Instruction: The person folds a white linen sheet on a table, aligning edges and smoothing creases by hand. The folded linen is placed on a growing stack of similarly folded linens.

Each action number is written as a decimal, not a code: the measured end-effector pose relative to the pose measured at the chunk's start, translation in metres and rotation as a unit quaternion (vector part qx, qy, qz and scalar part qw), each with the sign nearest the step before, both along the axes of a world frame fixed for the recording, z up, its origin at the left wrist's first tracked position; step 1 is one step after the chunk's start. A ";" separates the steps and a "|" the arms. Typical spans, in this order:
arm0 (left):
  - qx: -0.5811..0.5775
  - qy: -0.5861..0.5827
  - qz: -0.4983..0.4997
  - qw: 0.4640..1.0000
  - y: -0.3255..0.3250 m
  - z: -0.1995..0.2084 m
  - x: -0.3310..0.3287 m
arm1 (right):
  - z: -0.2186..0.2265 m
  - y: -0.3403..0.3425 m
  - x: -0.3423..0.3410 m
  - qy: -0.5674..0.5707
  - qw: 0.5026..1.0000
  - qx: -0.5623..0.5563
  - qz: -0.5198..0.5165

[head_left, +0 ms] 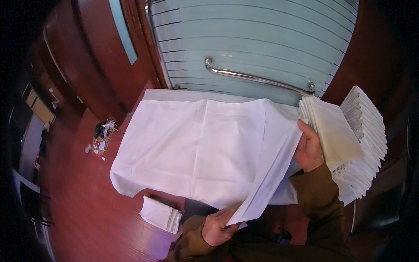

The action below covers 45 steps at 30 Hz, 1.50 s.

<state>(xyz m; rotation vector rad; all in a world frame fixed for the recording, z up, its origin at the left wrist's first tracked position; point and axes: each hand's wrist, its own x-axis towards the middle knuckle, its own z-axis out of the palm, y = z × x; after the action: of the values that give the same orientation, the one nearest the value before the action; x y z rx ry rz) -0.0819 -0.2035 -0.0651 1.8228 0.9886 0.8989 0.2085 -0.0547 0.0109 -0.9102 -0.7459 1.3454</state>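
A large white cloth (174, 144) lies spread over the surface in front of me, with crease lines across it. Its right side is lifted and folded over in a long slanting strip. My left hand (217, 227) is closed on the near end of this strip, at the front edge. At the far right corner, my right hand (309, 148) pinches the cloth's edge between thumb and fingers. Right beside that hand stands a stack of folded white cloths (330, 129). More white covering (174, 94) shows beneath the cloth along the back.
Another tall, fanned stack of folded white cloths (369, 135) stands at the far right. A smaller folded stack (159, 214) sits low at the front left. Behind is a striped glass panel with a metal handle (257, 78). Scattered small items (104, 137) lie on the reddish floor (78, 187).
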 end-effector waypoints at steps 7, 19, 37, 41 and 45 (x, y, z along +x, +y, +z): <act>-0.041 -0.173 0.125 0.976 -0.018 -0.017 -0.039 | 0.020 0.026 -0.030 0.063 0.995 0.053 0.060; -0.018 -0.306 0.318 0.897 -0.031 0.023 -0.104 | 0.077 0.074 -0.133 0.032 0.975 0.193 0.107; 0.170 -0.291 0.517 0.787 -0.041 0.020 -0.242 | 0.127 0.115 -0.326 0.004 0.901 0.329 0.282; 0.172 -0.336 0.515 0.770 -0.048 -0.001 -0.281 | 0.126 0.130 -0.357 -0.007 0.896 0.334 0.294; 0.205 -0.348 0.578 0.709 -0.048 -0.015 -0.307 | 0.123 0.145 -0.382 -0.032 0.898 0.324 0.295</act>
<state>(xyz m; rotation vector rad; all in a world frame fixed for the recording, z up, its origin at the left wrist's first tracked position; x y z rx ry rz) -0.3891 -0.2511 -0.0806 0.7491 1.4314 2.4983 -0.1739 0.0903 0.1335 -0.1832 -1.4935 1.4312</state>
